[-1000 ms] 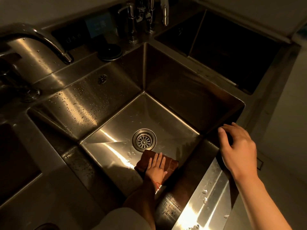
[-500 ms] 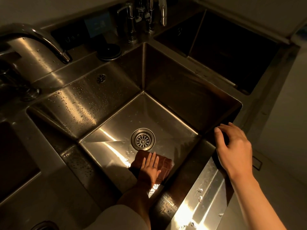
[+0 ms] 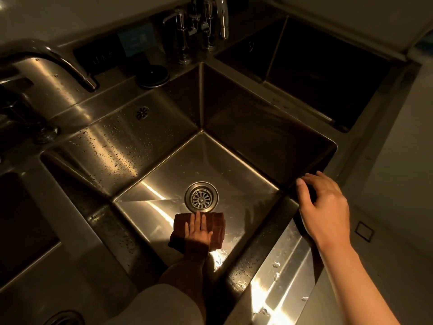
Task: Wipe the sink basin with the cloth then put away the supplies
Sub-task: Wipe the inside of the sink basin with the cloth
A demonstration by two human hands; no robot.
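Head view: left hand [image 3: 198,231], fingers flat and spread, pressed the cloth [image 3: 216,227] to the sink basin [image 3: 239,174] floor beside the drain [image 3: 201,197]; right hand [image 3: 325,205], fingers loosely open, braced on the basin's right rim, apparently for balance.

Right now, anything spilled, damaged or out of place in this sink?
Nothing damaged or askew. Water droplets dot the sink back wall and front rim, as expected mid-wipe. The left hand presses the cloth flat beside the drain.
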